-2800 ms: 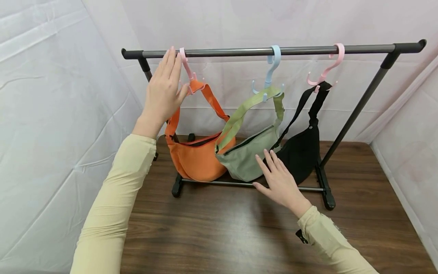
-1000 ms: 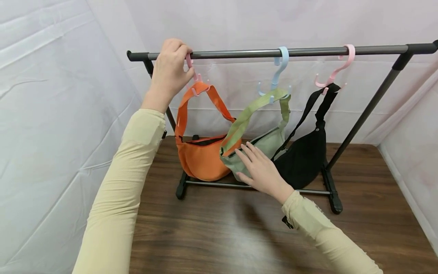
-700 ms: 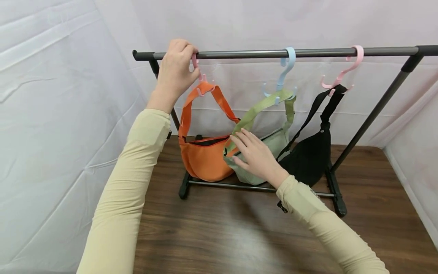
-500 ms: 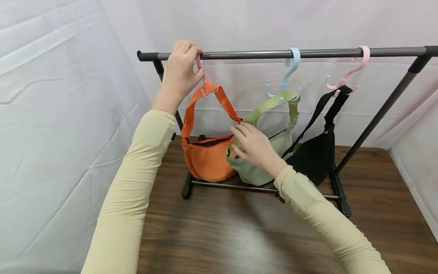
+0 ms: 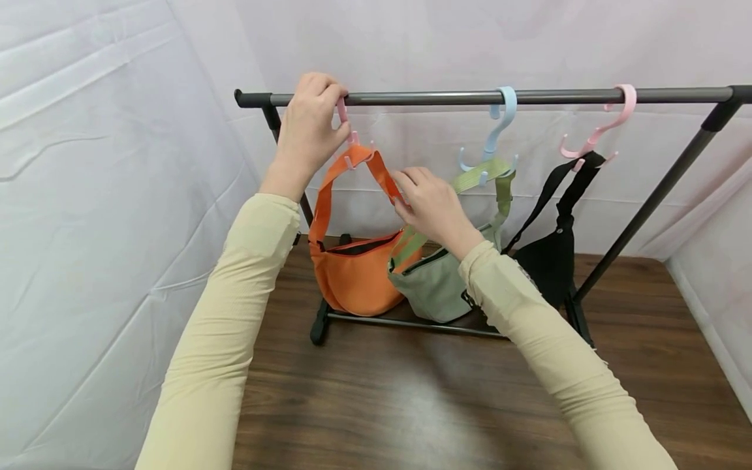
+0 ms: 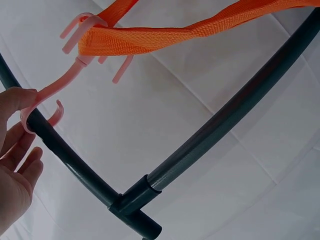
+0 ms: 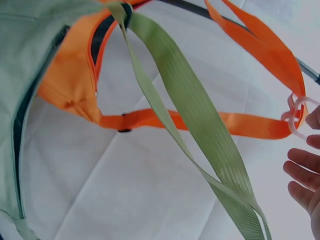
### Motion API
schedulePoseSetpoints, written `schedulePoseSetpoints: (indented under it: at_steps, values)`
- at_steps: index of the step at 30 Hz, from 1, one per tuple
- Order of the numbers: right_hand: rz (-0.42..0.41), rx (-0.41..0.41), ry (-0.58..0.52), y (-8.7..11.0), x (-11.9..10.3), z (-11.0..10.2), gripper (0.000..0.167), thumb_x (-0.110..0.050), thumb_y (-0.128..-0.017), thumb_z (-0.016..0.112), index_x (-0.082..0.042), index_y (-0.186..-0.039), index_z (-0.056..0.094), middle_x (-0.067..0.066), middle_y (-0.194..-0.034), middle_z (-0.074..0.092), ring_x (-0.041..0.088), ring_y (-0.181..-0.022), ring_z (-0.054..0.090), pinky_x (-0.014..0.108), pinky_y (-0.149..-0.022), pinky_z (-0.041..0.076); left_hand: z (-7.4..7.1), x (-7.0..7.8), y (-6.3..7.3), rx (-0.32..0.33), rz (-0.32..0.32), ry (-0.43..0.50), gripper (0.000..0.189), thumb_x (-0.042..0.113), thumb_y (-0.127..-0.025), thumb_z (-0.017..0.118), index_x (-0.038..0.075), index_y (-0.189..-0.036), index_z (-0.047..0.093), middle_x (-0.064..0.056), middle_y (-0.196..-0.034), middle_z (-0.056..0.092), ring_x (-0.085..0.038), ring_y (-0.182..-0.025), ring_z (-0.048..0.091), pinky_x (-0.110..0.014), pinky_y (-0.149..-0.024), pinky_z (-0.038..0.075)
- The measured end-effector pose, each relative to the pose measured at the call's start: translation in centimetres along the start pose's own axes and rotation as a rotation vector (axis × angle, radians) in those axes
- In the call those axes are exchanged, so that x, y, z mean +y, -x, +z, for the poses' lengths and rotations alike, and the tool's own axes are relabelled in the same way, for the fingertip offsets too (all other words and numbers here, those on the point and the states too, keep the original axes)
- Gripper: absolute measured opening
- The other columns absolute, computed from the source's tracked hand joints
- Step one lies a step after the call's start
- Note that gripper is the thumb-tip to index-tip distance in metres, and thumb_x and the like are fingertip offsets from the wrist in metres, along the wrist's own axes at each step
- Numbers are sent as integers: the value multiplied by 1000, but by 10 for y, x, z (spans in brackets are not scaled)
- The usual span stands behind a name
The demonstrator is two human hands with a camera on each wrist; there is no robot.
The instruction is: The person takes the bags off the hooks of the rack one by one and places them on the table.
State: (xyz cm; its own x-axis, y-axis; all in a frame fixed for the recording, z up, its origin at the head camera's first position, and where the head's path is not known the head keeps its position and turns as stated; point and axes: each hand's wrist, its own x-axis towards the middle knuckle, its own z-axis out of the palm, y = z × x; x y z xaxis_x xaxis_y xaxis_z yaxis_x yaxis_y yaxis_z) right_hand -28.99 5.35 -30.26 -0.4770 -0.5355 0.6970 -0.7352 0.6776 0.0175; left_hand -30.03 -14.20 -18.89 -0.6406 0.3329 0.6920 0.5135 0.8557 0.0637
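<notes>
My left hand (image 5: 311, 127) is at the left end of the bar, where thumb and fingers pinch the pink hook (image 5: 343, 112). In the left wrist view the thumb (image 6: 20, 97) lies on that hook right at the bar. From its lower prongs hangs the orange bag (image 5: 355, 281) by its orange strap (image 6: 145, 40), its zip partly open. My right hand (image 5: 431, 202) is beside the right side of this strap, fingers loosely bent. In the right wrist view its fingers (image 7: 302, 170) are spread and hold nothing. The sage-green bag (image 5: 431, 294) hangs below it.
A blue hook (image 5: 496, 134) bears the green bag's strap (image 5: 482, 176). Another pink hook (image 5: 623, 121) holds the black bag (image 5: 552, 261). The metal rack (image 5: 423, 98) stands on a dark wooden surface (image 5: 364, 391), with white cloth (image 5: 106, 196) at back and sides.
My left hand has gone from flat beside the pink hook to pinching it. My right hand has moved up and left from the black bag, past the green bag, to the orange strap.
</notes>
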Motion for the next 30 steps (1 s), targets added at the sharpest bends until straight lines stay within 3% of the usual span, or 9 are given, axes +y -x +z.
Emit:
schedulePoseSetpoints:
  at_steps: [5, 13, 17, 22, 30]
  values:
    - [35, 14, -15, -13, 10, -5, 32, -9, -83, 57, 2, -113, 58, 15, -104, 61, 29, -96, 57, 39, -77, 50, 1, 3, 0, -6, -2, 14, 17, 0, -81, 55, -5, -95, 62, -15, -105, 57, -26, -109, 44, -27, -93, 40]
    - [195, -113, -122, -30, 22, -7, 34, -12, -86, 54, -1, -118, 55, 14, -113, 59, 29, -98, 58, 40, -78, 49, -1, 6, -1, -5, 15, 22, 18, -1, -81, 54, -5, -97, 62, -15, -103, 57, -27, -108, 45, -28, -94, 39]
    - [274, -142, -244, -40, 25, -3, 34, -10, -86, 54, -1, -119, 55, 15, -114, 58, 28, -100, 57, 37, -84, 47, 0, 8, -1, -3, 13, 28, 19, -1, -81, 54, -5, -97, 62, -15, -103, 57, -27, -108, 45, -28, -94, 39]
    - [320, -125, -387, -49, 26, 7, 30, -5, -86, 55, 2, -115, 57, 15, -113, 58, 25, -103, 55, 33, -89, 43, 0, 10, 1, 4, 6, 41, 19, 0, -81, 53, -5, -97, 62, -15, -104, 57, -26, -108, 45, -27, -93, 40]
    - [373, -75, -502, -52, 23, 27, 14, -2, -86, 55, 0, -98, 61, 11, -99, 59, 21, -94, 55, 33, -84, 45, 0, 13, 6, 24, 1, 54, 22, -1, -80, 54, -5, -100, 63, -14, -105, 57, -26, -108, 46, -28, -93, 40]
